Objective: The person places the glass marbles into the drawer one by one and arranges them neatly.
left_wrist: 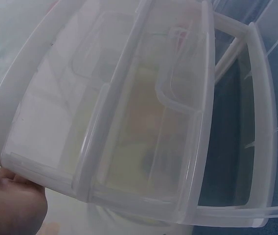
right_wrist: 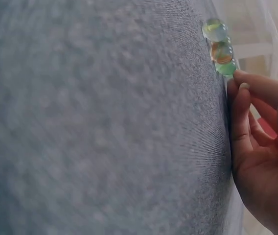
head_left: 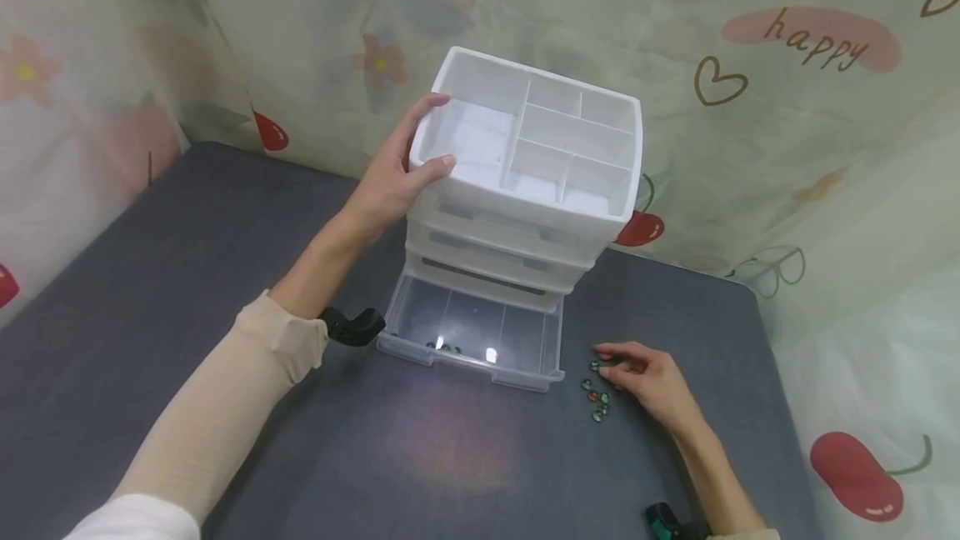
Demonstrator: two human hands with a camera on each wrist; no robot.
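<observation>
A white plastic drawer organizer (head_left: 525, 190) stands on the table, its top tray divided into compartments. My left hand (head_left: 397, 161) grips the tray's left wall, thumb over the inside edge; part of that hand (left_wrist: 11, 205) shows in the left wrist view. The clear bottom drawer (head_left: 472, 323) is pulled out, with a few small glass marbles (head_left: 445, 348) near its front. Right of the drawer, several green and orange marbles (head_left: 593, 397) lie on the table. My right hand (head_left: 648, 377) reaches to them, its thumb and forefinger beside a green marble (right_wrist: 225, 67), with a gap between them.
The dark grey cloth-covered table (head_left: 465, 457) extends around the organizer. Behind it hangs a patterned curtain (head_left: 750, 148). Black devices are strapped at the left wrist (head_left: 356, 327) and right wrist (head_left: 667, 523). Two upper drawers (left_wrist: 139, 107) are closed.
</observation>
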